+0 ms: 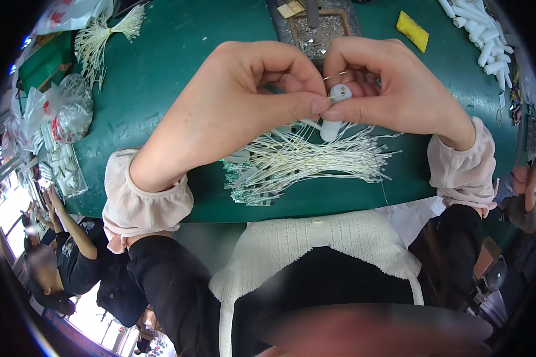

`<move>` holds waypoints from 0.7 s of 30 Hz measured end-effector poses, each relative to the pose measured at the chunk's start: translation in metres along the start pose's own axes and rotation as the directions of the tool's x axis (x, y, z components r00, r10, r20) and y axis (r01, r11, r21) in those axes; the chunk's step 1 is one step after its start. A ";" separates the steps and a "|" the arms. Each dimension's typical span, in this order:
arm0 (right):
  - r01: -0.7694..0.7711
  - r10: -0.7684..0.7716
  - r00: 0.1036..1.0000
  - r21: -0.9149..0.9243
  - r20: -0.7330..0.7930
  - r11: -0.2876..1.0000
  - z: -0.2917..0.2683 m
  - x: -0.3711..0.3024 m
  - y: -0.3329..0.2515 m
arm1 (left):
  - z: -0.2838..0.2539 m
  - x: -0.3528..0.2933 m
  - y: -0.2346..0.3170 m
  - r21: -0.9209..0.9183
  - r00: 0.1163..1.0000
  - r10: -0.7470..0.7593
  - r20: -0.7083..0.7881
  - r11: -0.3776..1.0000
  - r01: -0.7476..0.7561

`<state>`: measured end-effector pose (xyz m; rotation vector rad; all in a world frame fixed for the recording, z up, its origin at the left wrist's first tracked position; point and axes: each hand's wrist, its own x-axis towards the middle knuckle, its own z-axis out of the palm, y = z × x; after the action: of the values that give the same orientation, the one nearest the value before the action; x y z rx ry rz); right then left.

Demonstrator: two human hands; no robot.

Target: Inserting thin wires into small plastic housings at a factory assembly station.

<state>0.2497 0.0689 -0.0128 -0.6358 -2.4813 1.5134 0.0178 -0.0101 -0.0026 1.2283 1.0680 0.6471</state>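
Above the middle of the green table, my two hands meet fingertip to fingertip. My right hand [396, 89] grips a small white plastic cylinder [340, 91] with metal contacts on its end face. Beside that end, the thumb and forefinger of my left hand [250, 95] pinch a thin pale wire [335, 76], which loops up between the hands. A white tube end [330, 131] shows below my thumbs; whether it belongs to the same piece is hidden. Under my hands lies a pile of cream wires [315, 156] with small green circuit boards [250, 184] at their left ends.
Beyond my hands sits a soldering stand [321, 35] littered with metal bits. A yellow sponge [412, 31] lies to its right, and several white tubes [482, 35] are heaped far right. At left are a tied wire bundle [110, 35] and plastic bags [62, 113]. A co-worker [71, 244] sits at left.
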 end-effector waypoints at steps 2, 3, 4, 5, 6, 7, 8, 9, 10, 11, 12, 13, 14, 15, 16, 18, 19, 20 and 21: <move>-0.032 0.035 0.998 0.071 -0.044 0.997 0.005 0.002 -0.003 | -0.002 0.001 -0.001 -0.023 0.999 -0.029 0.021 0.999 0.029; -0.059 0.071 0.994 0.141 -0.086 0.988 0.007 0.002 -0.004 | -0.003 0.001 -0.004 -0.049 0.999 -0.032 0.012 0.998 0.033; -0.063 0.076 0.994 0.146 -0.085 0.987 0.008 0.001 -0.003 | -0.004 0.002 -0.006 -0.075 0.999 -0.036 0.003 0.996 0.037; -0.087 0.104 0.987 0.145 -0.119 0.986 0.008 -0.001 -0.001 | -0.004 0.003 -0.007 -0.079 0.999 -0.040 0.005 0.996 0.040; -0.110 0.132 0.979 0.146 -0.152 0.983 0.009 -0.003 0.001 | -0.004 0.003 -0.008 -0.107 0.999 -0.053 0.012 0.993 0.054; -0.113 0.135 0.979 0.149 -0.149 0.982 0.009 -0.003 0.000 | -0.005 0.004 -0.009 -0.135 0.998 -0.066 0.018 0.989 0.068; -0.117 0.134 0.978 0.114 -0.159 0.987 0.009 -0.004 -0.001 | -0.004 0.004 -0.009 -0.137 0.997 -0.070 0.019 0.988 0.072; -0.121 0.132 0.977 0.078 -0.168 0.990 0.009 -0.005 -0.002 | -0.004 0.005 -0.008 -0.147 0.995 -0.096 0.021 0.984 0.098; -0.124 0.136 0.977 0.081 -0.166 0.989 0.010 -0.005 -0.001 | -0.003 0.007 -0.008 -0.157 0.992 -0.122 0.023 0.980 0.124; -0.101 0.107 0.975 0.040 -0.194 0.994 0.011 -0.006 -0.001 | -0.002 0.007 -0.011 -0.158 0.992 -0.124 0.023 0.979 0.126; -0.080 0.077 0.972 -0.003 -0.222 0.997 0.012 -0.006 -0.001 | 0.000 0.008 -0.017 -0.140 0.999 -0.049 0.005 0.989 0.049; -0.081 0.079 0.972 -0.001 -0.221 0.997 0.013 -0.007 -0.001 | 0.001 0.009 -0.021 -0.122 1.000 0.027 -0.011 0.992 -0.028; -0.066 0.062 0.969 -0.009 -0.239 0.998 0.015 -0.007 0.000 | 0.002 0.009 -0.021 -0.121 1.000 0.025 -0.012 0.992 -0.026; -0.051 0.045 0.965 -0.017 -0.257 0.999 0.015 -0.007 0.001 | 0.002 0.009 -0.021 -0.200 1.000 -0.002 0.000 0.980 0.002; -0.049 0.044 0.966 -0.015 -0.257 0.999 0.016 -0.007 0.001 | 0.002 0.009 -0.021 -0.278 1.000 -0.027 0.014 0.960 0.030; -0.047 0.033 0.965 -0.050 -0.262 0.998 0.016 -0.008 0.001 | 0.002 0.011 -0.022 -0.312 0.999 -0.026 0.036 0.949 0.036; -0.048 0.033 0.965 -0.049 -0.262 0.998 0.016 -0.008 0.001 | 0.001 0.011 -0.022 -0.344 0.998 -0.023 0.055 0.938 0.041; -0.038 0.017 0.964 -0.074 -0.267 0.997 0.016 -0.007 0.001 | 0.002 0.011 -0.022 -0.345 0.998 -0.025 0.056 0.938 0.043; -0.028 0.000 0.962 -0.098 -0.272 0.995 0.017 -0.007 0.000 | 0.002 0.011 -0.022 -0.362 0.998 -0.020 0.053 0.931 0.038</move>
<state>0.2500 0.0523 -0.0207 -0.8191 -2.3571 1.2159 0.0213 -0.0070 -0.0266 0.8998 0.8764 0.7506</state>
